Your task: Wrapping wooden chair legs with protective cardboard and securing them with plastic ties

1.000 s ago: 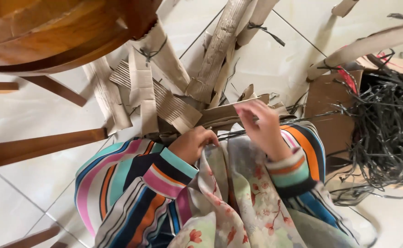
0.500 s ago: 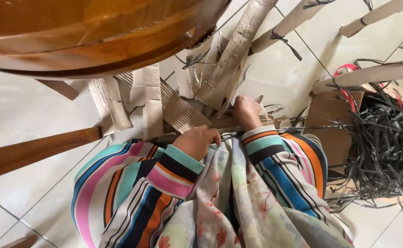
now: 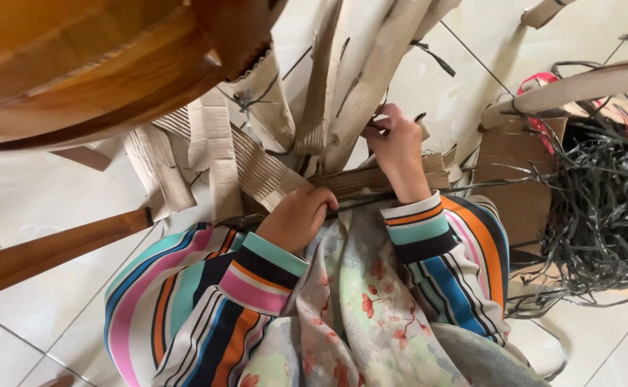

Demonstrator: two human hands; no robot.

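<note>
Centrally in the frame, both hands work on a bundle of cardboard strips (image 3: 371,179) lying across the person's lap edge, with more strips fanning toward the top of the picture. At centre, the left hand (image 3: 298,215) curls its fingers closed over the near end of the bundle, pinning it down. Just right of centre and higher, the right hand (image 3: 394,143) pinches narrow on a thin dark strap (image 3: 380,127) where it crosses the upright strips; whether the strap is already knotted cannot be told. By the look of it the step in hand is binding or lacing the strips together. The next move seems to call for steady hold from the left hand while the right pulls the strap taut without tearing the corrugated edge. A tangle of dark straps (image 3: 607,208) sits at the right beside a cardboard box (image 3: 507,165); a wooden chair (image 3: 77,79) fills the upper left, over a pale tiled floor (image 3: 34,186).
</note>
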